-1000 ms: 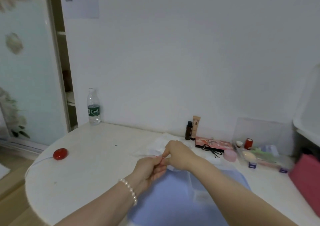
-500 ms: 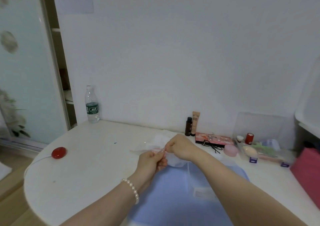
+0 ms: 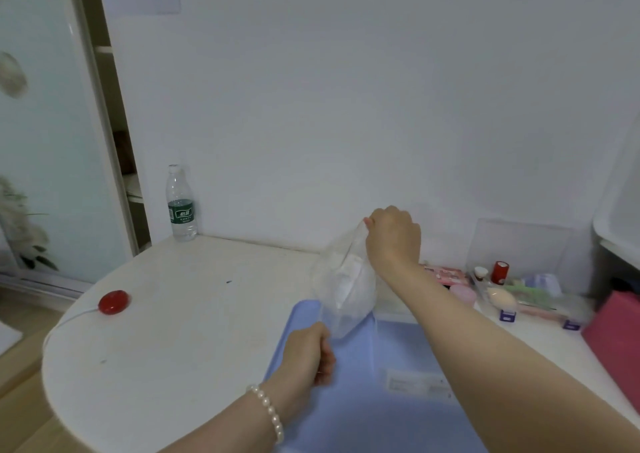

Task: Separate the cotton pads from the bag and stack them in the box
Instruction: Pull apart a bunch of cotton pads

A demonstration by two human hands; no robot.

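Right hand (image 3: 393, 236) pinches the bag (image 3: 343, 286) top, left hand (image 3: 308, 352) its bottom corner at frame centre; pads could spill past the box (image 3: 408, 376).

The worktop (image 3: 180, 331) lies bare on the left between the red round object (image 3: 113, 302) and the water bottle (image 3: 181, 204). Cosmetics fill the clear organiser (image 3: 530, 296) along the far right, beside a pink box (image 3: 616, 338).
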